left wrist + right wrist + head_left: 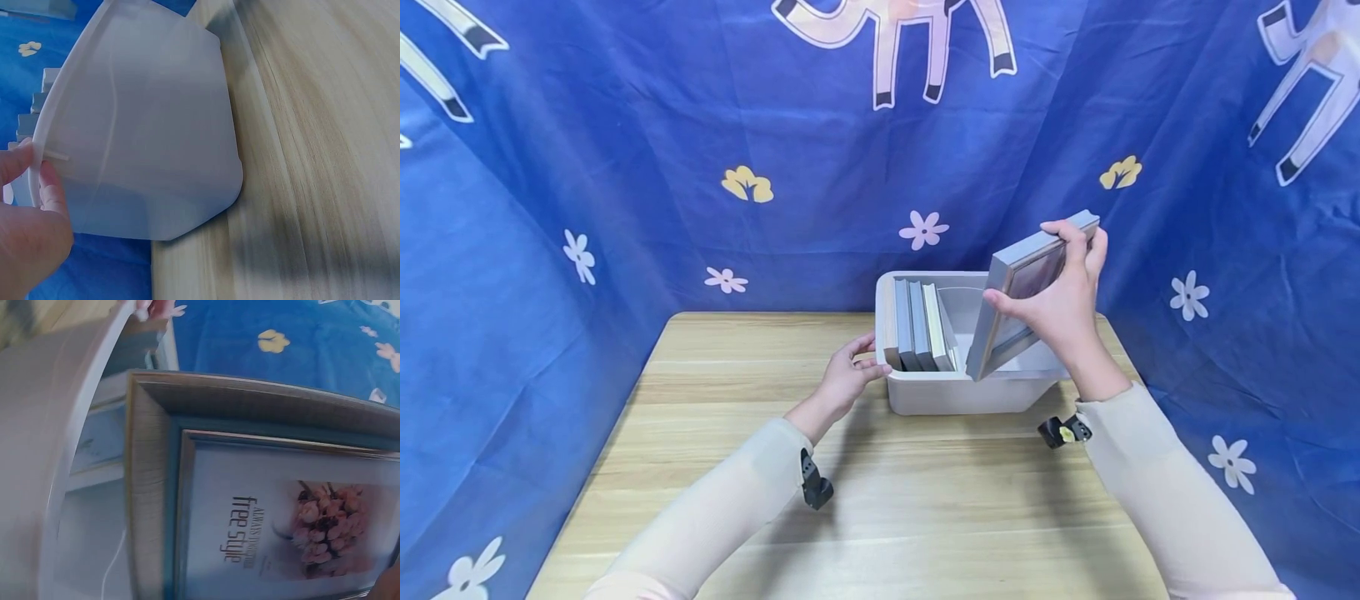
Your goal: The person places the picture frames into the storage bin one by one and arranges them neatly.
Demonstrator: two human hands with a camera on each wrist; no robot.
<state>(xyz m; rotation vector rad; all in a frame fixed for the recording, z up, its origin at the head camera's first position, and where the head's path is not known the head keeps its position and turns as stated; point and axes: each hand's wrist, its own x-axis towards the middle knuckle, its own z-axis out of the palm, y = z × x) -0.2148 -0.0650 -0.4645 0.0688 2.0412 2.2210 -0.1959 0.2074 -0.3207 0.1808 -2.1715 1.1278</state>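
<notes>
My right hand (1063, 304) grips a picture frame (1028, 283) by its sides, thumb on one edge and fingers over the other. It is tilted, with its lower end at the front rim of a white plastic bin (970, 396). In the right wrist view the picture frame (262, 487) shows a flower print with "free style" lettering. Several more frames (917, 325) stand on edge at the bin's left end. My left hand (842, 379) pinches the bin's left rim; in the left wrist view the thumb and fingers of this hand (37, 212) straddle that rim.
The bin stands toward the back of a light wooden table (760, 358). A blue curtain (820, 183) with animal and flower prints encloses the back and both sides. Small black cameras (816, 482) are strapped at both wrists.
</notes>
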